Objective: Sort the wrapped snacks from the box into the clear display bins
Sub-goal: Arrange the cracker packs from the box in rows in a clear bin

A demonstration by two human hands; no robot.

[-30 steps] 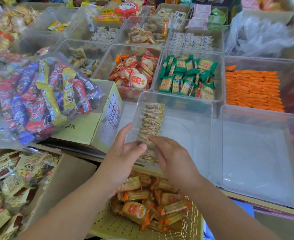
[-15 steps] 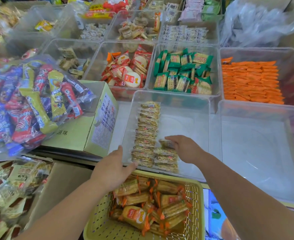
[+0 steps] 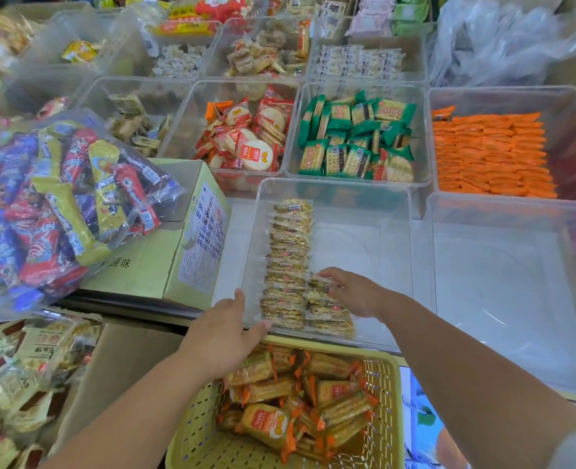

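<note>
reaching forward from the bottom edge, both forearms angle toward the nearest clear bin on the counter. the left hand lies flat with fingers straight, fingertips on the bin's near rim at its left corner and thumb up against the outer wall, holding nothing. the right hand is inside the bin, wrist over the near rim, fingers bent onto the top packet of a short row (the thumb is hidden, so whether it pinches or only presses cannot be told). the hands are apart, with the near end of a long row of wrapped snacks between them. that long row runs front to back along the bin's left wall, its packets overlapping; the short row sits just beside it at the near end. right of both rows the bin's floor shows bare up to its right wall, which stands just beside a second clear bin. a yellow basket just in front of the bin, under the forearms, holds orange-edged packets. left of the bin stands a green cardboard box carrying a clear bag of colourful sticks. behind, separate bins hold red-wrapped round crackers, green packets and stacked orange packets.
</note>
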